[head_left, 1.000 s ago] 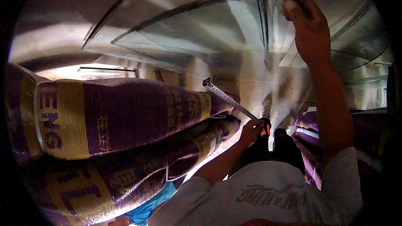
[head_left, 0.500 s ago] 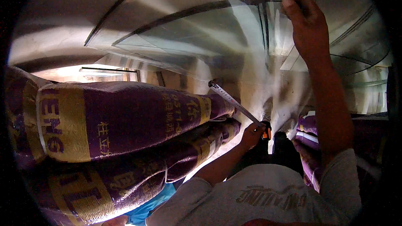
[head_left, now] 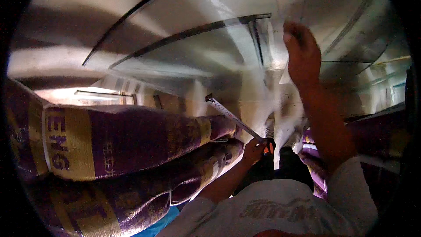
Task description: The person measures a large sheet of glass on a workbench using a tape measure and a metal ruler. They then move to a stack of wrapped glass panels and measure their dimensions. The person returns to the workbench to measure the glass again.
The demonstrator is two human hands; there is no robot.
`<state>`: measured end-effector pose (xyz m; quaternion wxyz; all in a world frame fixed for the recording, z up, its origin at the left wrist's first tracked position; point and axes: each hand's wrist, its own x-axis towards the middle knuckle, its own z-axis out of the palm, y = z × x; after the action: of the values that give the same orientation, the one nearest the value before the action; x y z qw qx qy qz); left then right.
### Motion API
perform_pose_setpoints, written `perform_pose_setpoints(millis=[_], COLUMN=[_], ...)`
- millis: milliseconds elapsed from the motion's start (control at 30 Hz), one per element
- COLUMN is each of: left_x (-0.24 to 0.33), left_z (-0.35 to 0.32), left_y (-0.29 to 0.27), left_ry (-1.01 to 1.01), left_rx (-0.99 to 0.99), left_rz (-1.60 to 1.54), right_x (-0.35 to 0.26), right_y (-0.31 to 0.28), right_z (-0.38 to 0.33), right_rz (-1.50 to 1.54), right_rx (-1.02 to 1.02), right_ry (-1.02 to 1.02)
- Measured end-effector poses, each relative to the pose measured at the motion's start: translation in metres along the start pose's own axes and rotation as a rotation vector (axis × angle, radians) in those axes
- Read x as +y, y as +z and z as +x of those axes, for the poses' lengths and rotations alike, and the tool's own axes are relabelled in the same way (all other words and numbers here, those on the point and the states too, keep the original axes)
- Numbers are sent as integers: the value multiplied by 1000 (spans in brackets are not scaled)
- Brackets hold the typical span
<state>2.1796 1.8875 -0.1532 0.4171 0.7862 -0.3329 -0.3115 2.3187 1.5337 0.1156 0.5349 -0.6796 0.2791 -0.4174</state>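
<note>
My left hand point(head_left: 253, 150) is closed around a tape measure point(head_left: 268, 147) with an orange and black case. From the case a stretch of pale metal blade point(head_left: 232, 117) slants up to the far left, and its dark hook end hangs free in the air. Higher up on the right, my right hand point(head_left: 302, 50) is raised with its fingers loosely curled in. Nothing shows in that hand, though motion blurs it a little. Beyond it spread large see-through, glass-like panels point(head_left: 188, 46) with dark edge strips point(head_left: 175, 39).
Long bundles in purple and gold woven wrapping point(head_left: 131, 138) lie along my left side. More purple wrapping point(head_left: 312, 158) is at my right. Between them, a pale floor strip point(head_left: 287, 125) runs ahead of my dark legs. Something bright blue point(head_left: 160, 226) shows at the lower left.
My right hand has come down and away from the top of the panels, where its thumb and fingers were pinched together. My left hand still holds the extended tape measure. The whole view has shifted slightly.
</note>
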Motion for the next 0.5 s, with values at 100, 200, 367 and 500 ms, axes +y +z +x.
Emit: perform_pose_setpoints(millis=[100,200,367,500], left_x=[-22,-14,-2,-16], left_z=[-1,7,33,47], left_y=[4,0,-6,6], left_ry=[138,82,-252,-182], left_rx=[-27,-40,-287,-384], left_rz=[356,465,-40,-514], right_x=[33,97,118,148], right_y=[-34,-72,-113,-127], right_z=[-60,-148,-248,-270], right_rz=[-121,-164,-86,-365], right_rx=[-181,-504,-765,-818], right_ry=[179,331,465,376])
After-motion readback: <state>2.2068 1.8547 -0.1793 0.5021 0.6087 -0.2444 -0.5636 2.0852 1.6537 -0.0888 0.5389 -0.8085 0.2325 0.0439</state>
